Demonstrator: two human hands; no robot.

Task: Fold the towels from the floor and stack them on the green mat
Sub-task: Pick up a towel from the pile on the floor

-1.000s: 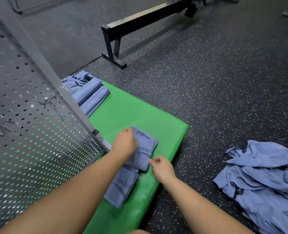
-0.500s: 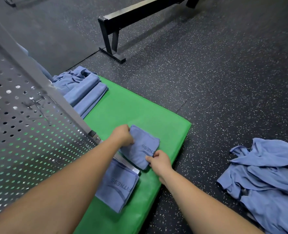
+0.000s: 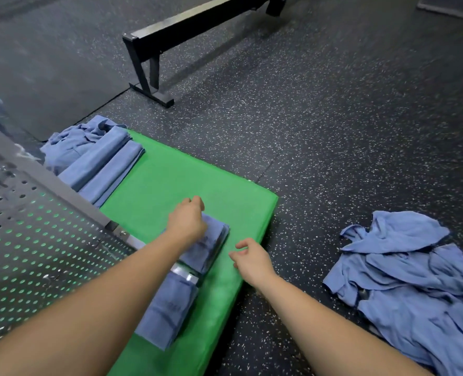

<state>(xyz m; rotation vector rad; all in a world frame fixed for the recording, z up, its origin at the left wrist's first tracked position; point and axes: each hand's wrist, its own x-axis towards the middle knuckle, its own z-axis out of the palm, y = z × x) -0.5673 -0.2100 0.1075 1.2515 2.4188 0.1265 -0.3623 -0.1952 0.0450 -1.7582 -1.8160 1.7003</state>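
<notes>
A green mat [image 3: 170,180] lies on the dark floor. A small folded blue towel [image 3: 211,246] rests on the mat's near right part, on top of other folded cloth. My left hand [image 3: 187,221] lies over its far end with curled fingers gripping the edge. My right hand [image 3: 249,259] hovers just right of the towel, fingers loosely apart and holding nothing. Another folded blue towel [image 3: 168,313] lies closer to me on the mat. Unfolded blue towels [image 3: 414,283] are heaped on the floor at the right.
Long folded towels and a crumpled one [image 3: 100,161] sit at the mat's far left corner. A perforated metal panel [image 3: 35,253] with a slanted frame bar covers the left side. A black metal bench [image 3: 154,47] stands on the floor beyond the mat.
My right hand has let go of the small folded towel and drawn back to the right. My left hand has stayed on the towel, which now lies narrower on the stack.
</notes>
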